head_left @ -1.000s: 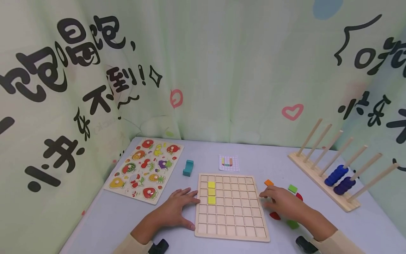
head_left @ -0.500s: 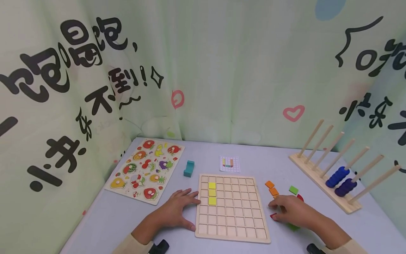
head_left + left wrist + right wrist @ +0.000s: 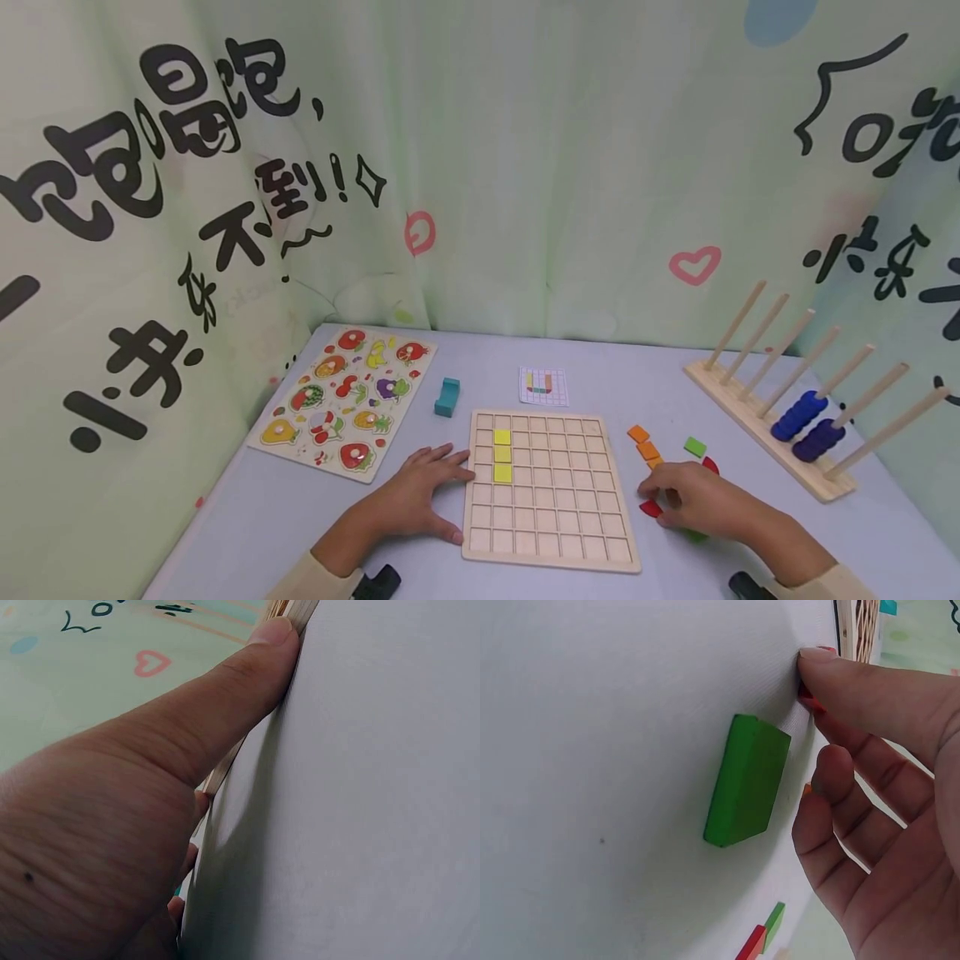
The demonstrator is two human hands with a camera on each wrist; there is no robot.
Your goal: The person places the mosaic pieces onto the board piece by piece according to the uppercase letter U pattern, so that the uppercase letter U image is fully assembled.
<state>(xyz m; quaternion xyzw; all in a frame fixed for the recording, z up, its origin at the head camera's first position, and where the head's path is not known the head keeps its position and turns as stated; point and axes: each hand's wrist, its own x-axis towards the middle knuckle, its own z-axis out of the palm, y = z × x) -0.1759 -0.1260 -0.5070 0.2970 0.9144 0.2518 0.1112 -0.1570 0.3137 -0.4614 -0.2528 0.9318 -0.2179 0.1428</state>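
A square wooden grid board point(image 3: 555, 517) lies in the middle of the table, three yellow tiles point(image 3: 502, 455) stacked in one column of its cells. My left hand point(image 3: 427, 492) is spread along the board's left edge; the left wrist view shows the thumb point(image 3: 247, 667) straight against the rim. To the right of the board, my right hand point(image 3: 701, 500) has thumb and index finger on either side of a red piece point(image 3: 648, 507), pinching it at the table. In the right wrist view the thumb covers much of this red piece point(image 3: 807, 696), and a green block point(image 3: 746, 784) lies beside the hand.
Orange tiles point(image 3: 647, 450), a green tile point(image 3: 694, 447) and another red piece point(image 3: 710, 465) lie around the right hand. Behind the board are a pattern card point(image 3: 543, 387) and a teal block point(image 3: 447, 398). A fruit puzzle board point(image 3: 341, 404) is left, a peg rack point(image 3: 772, 433) right.
My right hand has moved right and nearer from the board's right edge to the red piece, uncovering orange tiles. The left hand stays at the board.
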